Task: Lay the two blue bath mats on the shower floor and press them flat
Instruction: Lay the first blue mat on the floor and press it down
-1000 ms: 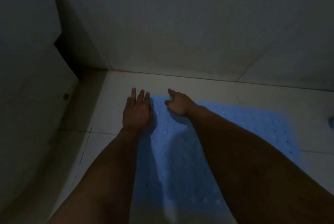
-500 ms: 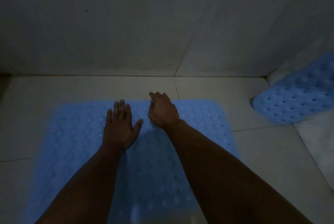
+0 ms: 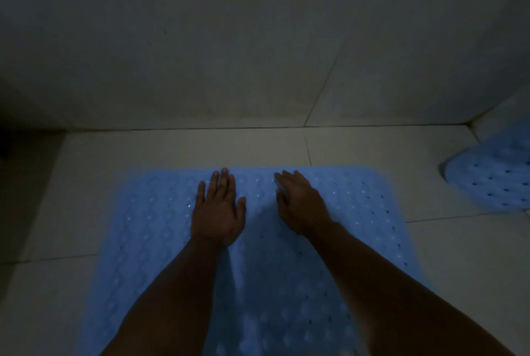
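Note:
A light blue bath mat (image 3: 149, 229) with small holes and bumps lies flat on the pale tiled shower floor (image 3: 459, 255), running from near the back wall toward me. My left hand (image 3: 218, 209) presses palm-down on its far middle, fingers straight. Beside it, my right hand (image 3: 301, 203) rests on the mat with fingers extended and slightly angled. A second blue mat (image 3: 493, 177) shows at the right edge, partly cut off, seemingly leaning up against the right side.
A grey tiled wall (image 3: 258, 40) rises just beyond the mat's far edge. A dark gap (image 3: 17, 172) lies at the left. The light is dim.
The view swung right from the left corner. Both hands slid from the mat's left far corner to its far middle, and the second mat came into sight at the right.

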The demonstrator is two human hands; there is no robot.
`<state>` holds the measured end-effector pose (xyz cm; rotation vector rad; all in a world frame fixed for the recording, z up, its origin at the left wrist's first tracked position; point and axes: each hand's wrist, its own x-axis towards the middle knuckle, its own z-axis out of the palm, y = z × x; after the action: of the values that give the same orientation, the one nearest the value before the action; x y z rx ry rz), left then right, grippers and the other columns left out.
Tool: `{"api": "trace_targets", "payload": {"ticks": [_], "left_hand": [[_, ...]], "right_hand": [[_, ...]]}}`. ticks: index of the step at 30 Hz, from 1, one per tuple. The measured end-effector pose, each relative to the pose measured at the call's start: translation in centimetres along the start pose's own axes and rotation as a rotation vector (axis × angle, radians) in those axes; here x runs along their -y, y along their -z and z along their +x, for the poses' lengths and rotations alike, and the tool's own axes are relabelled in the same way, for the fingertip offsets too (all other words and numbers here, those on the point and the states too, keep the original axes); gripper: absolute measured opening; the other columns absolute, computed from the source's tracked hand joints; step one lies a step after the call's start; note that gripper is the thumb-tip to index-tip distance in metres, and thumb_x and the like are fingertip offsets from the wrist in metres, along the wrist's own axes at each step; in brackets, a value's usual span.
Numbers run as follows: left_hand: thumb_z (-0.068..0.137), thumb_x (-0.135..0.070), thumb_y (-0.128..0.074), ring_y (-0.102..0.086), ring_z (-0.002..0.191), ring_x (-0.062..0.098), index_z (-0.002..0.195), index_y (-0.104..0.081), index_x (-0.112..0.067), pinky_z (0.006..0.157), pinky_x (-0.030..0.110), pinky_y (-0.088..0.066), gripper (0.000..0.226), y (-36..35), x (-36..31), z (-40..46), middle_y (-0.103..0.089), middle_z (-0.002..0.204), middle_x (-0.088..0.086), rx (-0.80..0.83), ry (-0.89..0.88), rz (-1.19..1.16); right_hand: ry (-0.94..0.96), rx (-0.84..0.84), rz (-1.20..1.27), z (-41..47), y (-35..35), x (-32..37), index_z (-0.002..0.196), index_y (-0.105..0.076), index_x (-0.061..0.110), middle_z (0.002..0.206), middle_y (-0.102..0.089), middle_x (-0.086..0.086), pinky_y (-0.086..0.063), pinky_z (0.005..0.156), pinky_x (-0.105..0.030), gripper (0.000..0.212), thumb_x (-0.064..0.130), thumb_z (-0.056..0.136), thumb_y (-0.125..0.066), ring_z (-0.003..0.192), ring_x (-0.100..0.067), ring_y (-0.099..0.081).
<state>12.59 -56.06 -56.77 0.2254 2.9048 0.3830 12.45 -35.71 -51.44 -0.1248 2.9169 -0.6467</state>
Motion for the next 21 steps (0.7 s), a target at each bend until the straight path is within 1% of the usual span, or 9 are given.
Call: {"api": "trace_targets", "payload": {"ticks": [2, 4, 6, 9, 11, 13, 15, 18, 21], "left_hand": [[0.098, -0.05, -0.019, -0.019, 0.154, 0.031, 0.157, -0.028, -0.009, 0.124, 0.05, -0.017, 0.073, 3.5, -0.3, 1.3, -0.019, 0.167, 0.014, 0.146, 0.022, -0.04], [0.1, -0.046, -0.035, -0.042, 0.14, 0.036, 0.144, -0.048, -0.01, 0.113, 0.047, -0.034, 0.059, 7.2, -0.4, 3.3, -0.044, 0.154, 0.017, 0.253, 0.056, 0.003], [0.099, -0.04, -0.045, -0.043, 0.139, 0.035, 0.138, -0.054, -0.011, 0.112, 0.046, -0.036, 0.05, 8.9, -0.3, 4.2, -0.051, 0.147, 0.014, 0.204, 0.021, 0.073], [0.098, -0.038, -0.034, -0.048, 0.134, 0.032, 0.126, -0.06, -0.012, 0.11, 0.043, -0.04, 0.046, 7.4, -0.4, 3.4, -0.06, 0.135, 0.01, 0.052, 0.02, 0.022], [0.096, -0.041, -0.019, -0.044, 0.141, 0.029, 0.132, -0.061, -0.014, 0.117, 0.043, -0.035, 0.061, 6.0, -1.0, 1.9, -0.058, 0.144, 0.009, -0.034, -0.004, 0.006], [0.091, -0.048, -0.005, -0.03, 0.151, 0.028, 0.145, -0.053, -0.014, 0.124, 0.047, -0.024, 0.079, 5.3, -1.3, 1.3, -0.044, 0.157, 0.007, -0.088, -0.015, -0.01], [0.085, -0.052, -0.001, -0.018, 0.155, 0.028, 0.151, -0.045, -0.015, 0.125, 0.048, -0.019, 0.087, 5.1, -1.3, 0.9, -0.035, 0.163, 0.007, -0.109, -0.003, 0.019], [0.086, -0.052, -0.001, -0.009, 0.157, 0.027, 0.155, -0.038, -0.017, 0.126, 0.049, -0.016, 0.086, 3.8, -0.1, 0.7, -0.028, 0.166, 0.006, -0.108, 0.03, 0.052], [0.097, -0.047, -0.016, -0.015, 0.156, 0.031, 0.15, -0.047, -0.015, 0.122, 0.05, -0.023, 0.069, 2.8, 0.8, 0.3, -0.036, 0.162, 0.008, -0.165, 0.074, 0.005]], "right_hand": [[-0.063, 0.103, -0.013, 1.2, 2.2, 0.8, 0.15, -0.046, 0.016, 0.154, -0.047, -0.008, -0.033, 0.119, -0.044, 0.057, 0.04, 0.1, -0.031, 0.146, -0.028, -0.038], [-0.107, 0.19, -0.07, 2.6, 4.0, 1.9, 0.146, -0.049, 0.016, 0.153, -0.048, -0.007, -0.035, 0.117, -0.045, 0.049, 0.038, 0.104, -0.037, 0.142, -0.028, -0.043], [-0.102, 0.222, -0.096, 3.5, 4.9, 3.5, 0.139, -0.054, 0.014, 0.146, -0.053, -0.009, -0.04, 0.112, -0.047, 0.044, 0.035, 0.104, -0.04, 0.136, -0.03, -0.048], [-0.041, 0.214, -0.128, 4.4, 3.5, 5.4, 0.14, -0.052, 0.011, 0.145, -0.053, -0.011, -0.04, 0.113, -0.047, 0.044, 0.031, 0.103, -0.041, 0.137, -0.03, -0.045], [0.003, 0.239, -0.176, 4.2, 1.0, 5.8, 0.152, -0.036, 0.012, 0.16, -0.035, -0.01, -0.028, 0.121, -0.05, 0.052, 0.032, 0.104, -0.036, 0.151, -0.029, -0.026], [0.014, 0.233, -0.184, 3.5, -2.2, 5.1, 0.159, -0.019, 0.012, 0.169, -0.012, -0.01, -0.014, 0.124, -0.056, 0.06, 0.038, 0.105, -0.026, 0.156, -0.029, -0.005], [0.026, 0.148, -0.183, 2.6, -5.1, 4.0, 0.159, -0.018, 0.007, 0.168, -0.008, -0.014, -0.015, 0.122, -0.061, 0.069, 0.047, 0.102, -0.017, 0.156, -0.032, -0.003], [0.018, 0.027, -0.232, 1.8, -7.6, 3.0, 0.16, -0.015, 0.008, 0.169, -0.006, -0.013, -0.011, 0.124, -0.057, 0.076, 0.056, 0.101, -0.018, 0.157, -0.03, -0.001], [0.028, -0.019, -0.232, 1.5, -7.9, 3.1, 0.161, -0.009, 0.012, 0.169, -0.001, -0.009, -0.006, 0.125, -0.054, 0.08, 0.063, 0.099, -0.019, 0.157, -0.025, 0.006]]}}
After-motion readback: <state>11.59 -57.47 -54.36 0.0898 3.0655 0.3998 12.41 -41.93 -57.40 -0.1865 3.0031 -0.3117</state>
